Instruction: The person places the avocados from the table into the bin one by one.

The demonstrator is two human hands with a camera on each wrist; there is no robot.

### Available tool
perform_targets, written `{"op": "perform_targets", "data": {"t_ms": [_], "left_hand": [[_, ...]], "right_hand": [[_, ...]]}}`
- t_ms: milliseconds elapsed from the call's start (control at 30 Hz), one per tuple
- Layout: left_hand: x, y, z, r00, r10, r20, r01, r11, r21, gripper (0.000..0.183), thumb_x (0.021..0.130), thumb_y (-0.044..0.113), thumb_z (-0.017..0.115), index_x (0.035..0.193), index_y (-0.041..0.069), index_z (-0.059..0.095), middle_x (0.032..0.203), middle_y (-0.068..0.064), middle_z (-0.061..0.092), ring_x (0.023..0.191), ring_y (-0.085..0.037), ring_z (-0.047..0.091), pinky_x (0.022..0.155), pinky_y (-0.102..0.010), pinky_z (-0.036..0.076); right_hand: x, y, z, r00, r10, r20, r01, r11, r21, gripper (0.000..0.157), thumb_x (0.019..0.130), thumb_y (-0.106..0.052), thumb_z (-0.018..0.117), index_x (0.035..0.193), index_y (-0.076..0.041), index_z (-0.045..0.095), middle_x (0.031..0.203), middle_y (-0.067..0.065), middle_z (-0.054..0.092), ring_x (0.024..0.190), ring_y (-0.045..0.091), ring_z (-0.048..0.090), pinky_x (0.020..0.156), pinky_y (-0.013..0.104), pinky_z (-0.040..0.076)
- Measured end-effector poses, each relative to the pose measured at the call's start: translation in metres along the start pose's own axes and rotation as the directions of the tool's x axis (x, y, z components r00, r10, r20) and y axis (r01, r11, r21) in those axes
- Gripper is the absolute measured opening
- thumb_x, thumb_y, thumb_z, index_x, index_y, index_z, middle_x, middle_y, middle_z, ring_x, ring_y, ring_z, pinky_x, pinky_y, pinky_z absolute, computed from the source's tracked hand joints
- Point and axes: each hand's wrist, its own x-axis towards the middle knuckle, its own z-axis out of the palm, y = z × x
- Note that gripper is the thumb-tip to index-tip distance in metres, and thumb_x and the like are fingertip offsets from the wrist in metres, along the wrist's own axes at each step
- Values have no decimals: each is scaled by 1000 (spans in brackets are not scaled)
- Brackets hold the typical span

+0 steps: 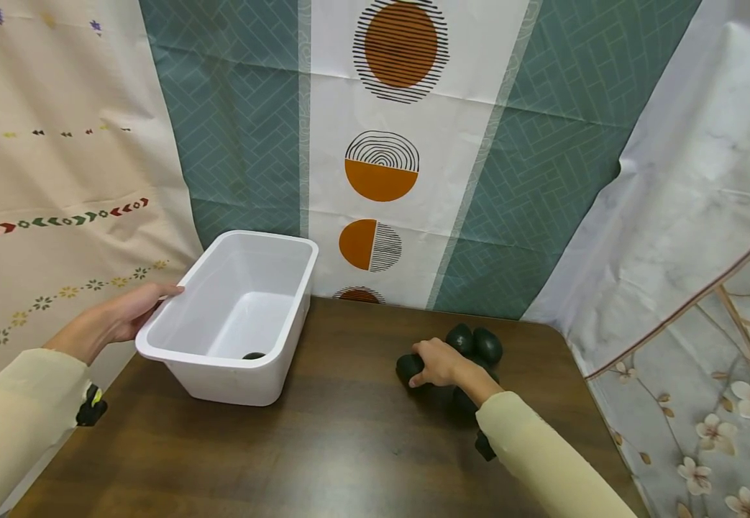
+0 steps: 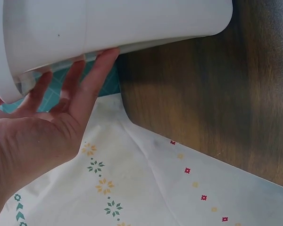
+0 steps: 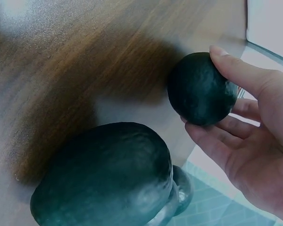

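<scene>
A white plastic tub (image 1: 219,370) stands on the left of the table, its near end towards me. My left hand (image 1: 130,311) grips its left rim, thumb over the edge and fingers (image 2: 92,84) against the outer wall. Inside the tub a dark avocado (image 1: 254,355) shows, mostly hidden by the near wall. On the right, my right hand (image 1: 442,363) holds a dark green avocado (image 3: 200,89) between thumb and fingertips. Several more avocados (image 1: 487,346) lie grouped beside and behind that hand; the arm covers part of them. One large avocado (image 3: 108,174) fills the lower right wrist view.
The brown wooden table (image 1: 349,446) runs between the tub and the avocados. A patterned cloth (image 1: 381,93) hangs along the back edge, a cream cloth (image 1: 64,187) at the left and a floral cloth (image 1: 698,345) at the right. Dark straps sit near both wrists.
</scene>
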Motion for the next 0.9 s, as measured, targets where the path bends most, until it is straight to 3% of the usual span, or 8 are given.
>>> {"op": "perform_targets", "data": {"t_ms": [367, 900], "left_hand": [[0, 2, 1, 1000, -8, 6, 9, 1000, -8, 71, 115, 38, 34, 162, -7, 7, 131, -14, 57, 114, -27, 66, 99, -52, 56], [2, 1, 0, 1000, -15, -2, 15, 1000, -16, 68, 115, 37, 32, 161, -8, 10, 126, -12, 62, 111, -28, 67, 97, -52, 57]], "right_hand": [[2, 2, 0, 1000, 6, 8, -6, 1000, 21, 62, 86, -27, 91, 135, 1, 66, 128, 17, 69, 109, 30, 68, 92, 49, 58], [4, 7, -1, 1000, -3, 26, 2, 998, 67, 69, 89, -28, 89, 143, 3, 60, 138, 19, 65, 121, 34, 65, 97, 49, 56]]}}
